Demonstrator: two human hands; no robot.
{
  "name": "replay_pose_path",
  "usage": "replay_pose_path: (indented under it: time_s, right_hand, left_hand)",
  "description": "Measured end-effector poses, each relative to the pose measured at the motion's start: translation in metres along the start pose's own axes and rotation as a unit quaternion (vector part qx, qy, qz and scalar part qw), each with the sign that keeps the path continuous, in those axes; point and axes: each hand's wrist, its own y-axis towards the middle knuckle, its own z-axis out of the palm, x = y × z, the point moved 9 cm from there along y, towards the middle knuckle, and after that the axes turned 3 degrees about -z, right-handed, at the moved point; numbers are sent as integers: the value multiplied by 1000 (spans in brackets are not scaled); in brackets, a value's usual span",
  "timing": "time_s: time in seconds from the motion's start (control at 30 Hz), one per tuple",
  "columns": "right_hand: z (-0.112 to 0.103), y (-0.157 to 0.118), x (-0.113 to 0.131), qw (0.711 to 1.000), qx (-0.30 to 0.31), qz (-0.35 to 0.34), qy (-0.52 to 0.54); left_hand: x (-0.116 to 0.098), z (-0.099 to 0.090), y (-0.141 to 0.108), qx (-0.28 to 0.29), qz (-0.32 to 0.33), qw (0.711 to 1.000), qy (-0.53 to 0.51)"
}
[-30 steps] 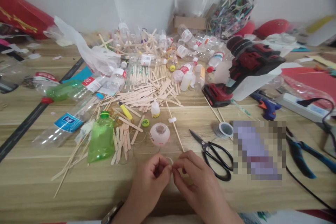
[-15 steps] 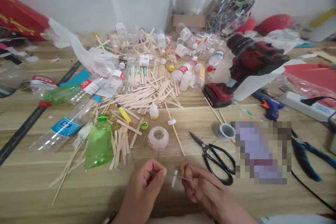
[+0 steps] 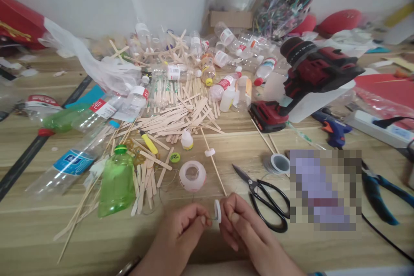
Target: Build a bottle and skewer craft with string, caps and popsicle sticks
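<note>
Between my hands is a small white plastic ring (image 3: 217,211), standing on edge, with a greenish strand at its left side. My left hand (image 3: 186,233) is closed, thumb and forefinger pinching a thin strand close to the ring. My right hand (image 3: 244,228) is also closed at the ring's right side, its fingers around a thin stick that is mostly hidden. Just beyond lies a wooden skewer (image 3: 215,170) with another white ring (image 3: 210,152) on it. A roll of clear tape (image 3: 192,176) is ahead of my left hand, and black-handled scissors (image 3: 261,196) lie right of my right hand.
A green bottle (image 3: 117,181) and loose craft sticks (image 3: 147,181) stand and lie to the left. Farther back are a glue bottle (image 3: 186,140) and piled plastic bottles (image 3: 223,86). On the right are a wire spool (image 3: 280,164), cordless drill (image 3: 310,77), glue gun (image 3: 333,129) and pliers (image 3: 377,189).
The white ring has turned to show its broad face edge-on and is now closer to both hands. My left fingertips have moved in beside it. The view has shifted slightly.
</note>
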Motion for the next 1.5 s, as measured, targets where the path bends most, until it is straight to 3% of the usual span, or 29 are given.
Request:
replay_pose_path:
  time_s: [0.13, 0.4, 0.5, 0.6, 0.73, 0.93, 1.1, 1.23, 1.4, 1.5]
  right_hand:
    - [-1, -2, 4, 998, -1, 8, -59]
    - [0, 8, -1, 1000, -19, 0, 25]
    - [-1, 11, 6, 997, -16, -34, -70]
    - [0, 12, 18, 972, -2, -86, -217]
    - [4, 10, 32, 946, 25, -136, -293]
    - [5, 8, 33, 934, 25, -133, -331]
    - [0, 7, 26, 938, -3, -119, -327]
    - [-3, 8, 23, 935, -10, -105, -339]
    - [-3, 8, 26, 924, -16, -113, -366]
    - [2, 9, 29, 903, -14, -133, -408]
  left_hand:
    - [8, 4, 1, 12, -38, 996, -77]
    - [16, 7, 4, 25, -79, 985, -151]
    - [17, 5, 8, 19, -93, 979, -179]
    - [14, 2, 12, 9, -98, 977, -187]
    - [7, -3, 13, -7, -89, 985, -148]
    - [-14, -14, 6, -46, 32, 998, 28]
    - [-25, -15, -3, -75, 99, 978, 166]
    - [-32, -16, -7, -95, 138, 961, 221]
    - [-33, -18, -6, -121, 134, 952, 246]
    - [-30, -16, -1, -98, 104, 964, 226]
